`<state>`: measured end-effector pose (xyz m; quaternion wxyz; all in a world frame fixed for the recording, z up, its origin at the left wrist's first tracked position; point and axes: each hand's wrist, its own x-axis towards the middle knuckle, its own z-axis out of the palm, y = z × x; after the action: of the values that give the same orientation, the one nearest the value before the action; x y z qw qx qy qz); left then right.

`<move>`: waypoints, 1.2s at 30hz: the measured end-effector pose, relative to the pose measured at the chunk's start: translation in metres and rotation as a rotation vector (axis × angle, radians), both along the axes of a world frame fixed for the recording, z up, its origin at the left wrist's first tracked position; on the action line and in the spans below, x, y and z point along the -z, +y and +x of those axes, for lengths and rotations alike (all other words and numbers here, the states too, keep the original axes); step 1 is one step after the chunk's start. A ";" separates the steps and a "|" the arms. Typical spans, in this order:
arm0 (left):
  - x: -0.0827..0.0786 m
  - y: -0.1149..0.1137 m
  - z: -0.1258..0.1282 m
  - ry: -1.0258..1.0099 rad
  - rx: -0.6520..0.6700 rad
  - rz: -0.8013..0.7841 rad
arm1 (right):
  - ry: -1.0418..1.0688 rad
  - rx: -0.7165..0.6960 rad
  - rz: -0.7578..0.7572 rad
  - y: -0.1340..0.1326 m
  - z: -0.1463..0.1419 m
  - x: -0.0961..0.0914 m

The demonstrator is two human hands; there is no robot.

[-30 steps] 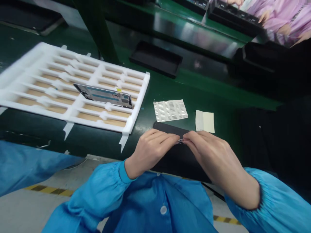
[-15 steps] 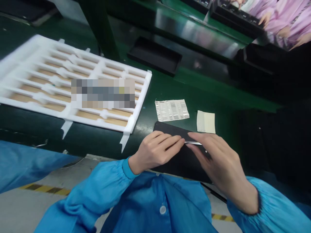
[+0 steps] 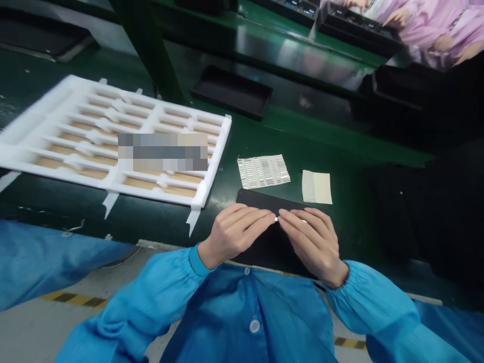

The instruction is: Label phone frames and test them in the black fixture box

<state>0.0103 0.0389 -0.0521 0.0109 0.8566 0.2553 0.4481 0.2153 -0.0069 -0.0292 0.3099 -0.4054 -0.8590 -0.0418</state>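
Observation:
My left hand point(image 3: 238, 229) and my right hand point(image 3: 312, 237) meet fingertip to fingertip over a black mat point(image 3: 270, 247) at the bench's near edge. Both are closed on a slim pale, silvery strip point(image 3: 276, 219); most of it is hidden under the fingers, with a small bright bit showing between them. What exactly the strip is, I cannot make out. Just beyond the mat lies a whitish sheet point(image 3: 263, 172) bearing rows of small silvery strips. A cream pad of paper-like material point(image 3: 321, 188) rests to its right.
On the left, a white foam tray point(image 3: 217, 166) with long slots and tape tabs takes up much of the green bench point(image 3: 264, 133); part is blurred out. A black tray point(image 3: 231, 93) sits farther back. Across the bench, a person in pink point(image 3: 427, 30) handles black trays.
My right hand has turned and lowered, its fingers moving left to lie along the strip, nearly touching my left fingertips. More of the strip is covered. The left hand keeps its hold.

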 end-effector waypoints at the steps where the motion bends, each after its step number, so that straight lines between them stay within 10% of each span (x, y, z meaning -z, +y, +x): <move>1: 0.000 -0.001 0.000 0.001 -0.002 -0.008 | 0.099 0.020 -0.066 0.001 -0.003 0.000; 8: -0.002 -0.008 -0.001 0.022 -0.007 -0.052 | 0.490 0.160 -0.510 0.003 -0.015 -0.015; 15: -0.002 -0.008 -0.001 0.025 -0.003 -0.048 | 0.248 0.002 -0.127 0.000 0.001 -0.003; 28: -0.001 -0.009 -0.002 0.019 0.009 -0.060 | 0.203 -0.008 -0.049 -0.002 -0.004 0.008; 36: -0.001 -0.009 -0.003 0.023 0.020 -0.060 | 0.345 0.001 -0.257 0.003 -0.008 -0.006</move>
<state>0.0076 0.0301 -0.0513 0.0382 0.8636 0.2603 0.4301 0.2076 -0.0040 -0.0231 0.3981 -0.4429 -0.7914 0.1377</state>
